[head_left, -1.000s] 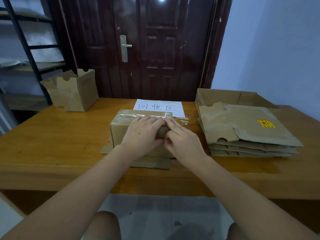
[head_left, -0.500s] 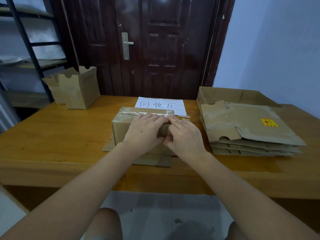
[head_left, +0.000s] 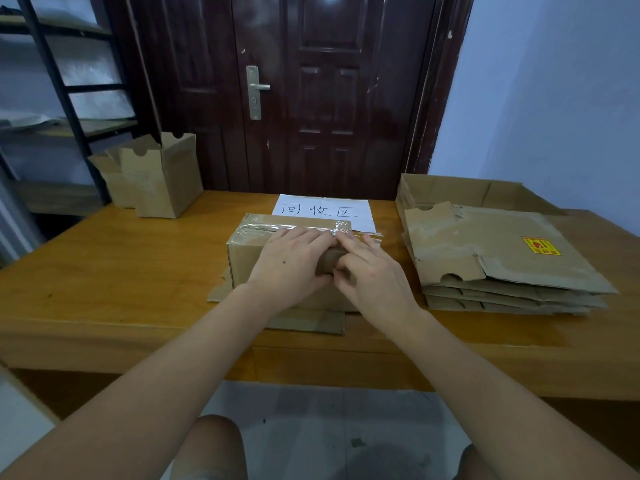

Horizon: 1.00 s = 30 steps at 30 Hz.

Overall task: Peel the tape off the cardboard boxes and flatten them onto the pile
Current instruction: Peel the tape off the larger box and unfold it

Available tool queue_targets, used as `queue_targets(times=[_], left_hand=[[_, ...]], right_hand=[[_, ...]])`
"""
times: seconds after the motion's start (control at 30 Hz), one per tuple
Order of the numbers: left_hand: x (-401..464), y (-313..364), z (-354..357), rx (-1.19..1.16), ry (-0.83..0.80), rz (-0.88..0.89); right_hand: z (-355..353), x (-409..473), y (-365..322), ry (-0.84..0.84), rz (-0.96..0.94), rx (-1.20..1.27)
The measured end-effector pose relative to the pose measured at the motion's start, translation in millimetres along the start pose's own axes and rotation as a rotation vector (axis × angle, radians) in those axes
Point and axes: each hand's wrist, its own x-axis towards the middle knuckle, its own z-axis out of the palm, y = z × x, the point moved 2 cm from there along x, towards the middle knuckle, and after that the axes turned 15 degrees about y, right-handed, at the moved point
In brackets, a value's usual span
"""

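A closed cardboard box point(head_left: 242, 258) sealed with clear tape point(head_left: 263, 227) stands in the middle of the wooden table point(head_left: 121, 271), on a flat cardboard piece point(head_left: 311, 322). My left hand point(head_left: 291, 261) lies over the box's top front edge with straight fingers pressing on the tape. My right hand point(head_left: 374, 275) sits beside it, fingers on the top and thumb curled on the front face, pinching at the tape around a dark brown patch point(head_left: 329, 263). A pile of flattened boxes point(head_left: 502, 258) lies to the right.
Two open boxes point(head_left: 162, 181) stand at the table's back left. A white paper sign point(head_left: 323, 209) lies behind the taped box. An open shallow box point(head_left: 450, 190) sits behind the pile. A dark door and a metal shelf rack point(head_left: 69, 98) are beyond the table.
Both hands stay on the box's front top edge, with only small finger shifts. The view has tilted slightly.
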Motion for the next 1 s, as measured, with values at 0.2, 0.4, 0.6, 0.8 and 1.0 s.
queue_targets(times=[0.2,0.4,0.6,0.8,1.0], left_hand=[[-1,1,0,0.001,0.004,-0.006],[0,1,1,0.019,-0.003,-0.005],[0,1,2,0.014,-0.001,-0.006],[0,1,1,0.020,0.008,-0.007],[0,1,0,0.010,0.008,-0.006]], right_hand=[[0,5,-8,-0.078,0.071,-0.085],[-4,10,-8,-0.154,0.230,-0.032],[-5,11,-8,-0.165,0.254,-0.017],[-8,13,-3,-0.202,0.263,-0.003],[-13,7,-1,-0.230,0.267,0.065]])
